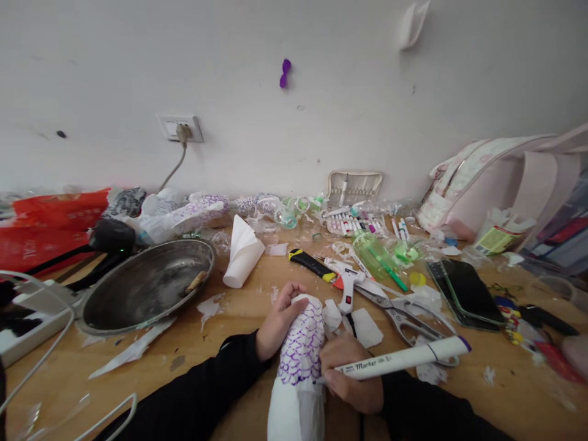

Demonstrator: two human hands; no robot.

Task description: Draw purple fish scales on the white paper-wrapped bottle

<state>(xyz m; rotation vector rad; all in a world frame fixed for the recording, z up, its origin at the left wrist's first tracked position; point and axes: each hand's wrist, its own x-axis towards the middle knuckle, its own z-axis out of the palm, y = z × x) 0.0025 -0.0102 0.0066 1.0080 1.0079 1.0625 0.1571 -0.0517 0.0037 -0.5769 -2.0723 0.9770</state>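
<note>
A long white paper-covered form (301,343) lies in front of me, its far part drawn over with purple scale-like outlines and its near part plain white. My left hand (281,323) is wrapped round the left side of its far part, thumb on top. My right hand (349,372) grips a white marker (395,362) with a purple end. The marker's tip touches the form at the lower edge of the purple outlines. Beyond my right hand are a hot glue gun (348,285), scissors (404,315) and a yellow-black utility knife (312,264).
On the left stands a metal bowl (147,285) beside a power strip (37,318). A rolled white paper (242,251) stands farther back. Phones (475,291), a green plastic bottle (374,251), a marker set (351,222) and a pink backpack (487,184) are at the right.
</note>
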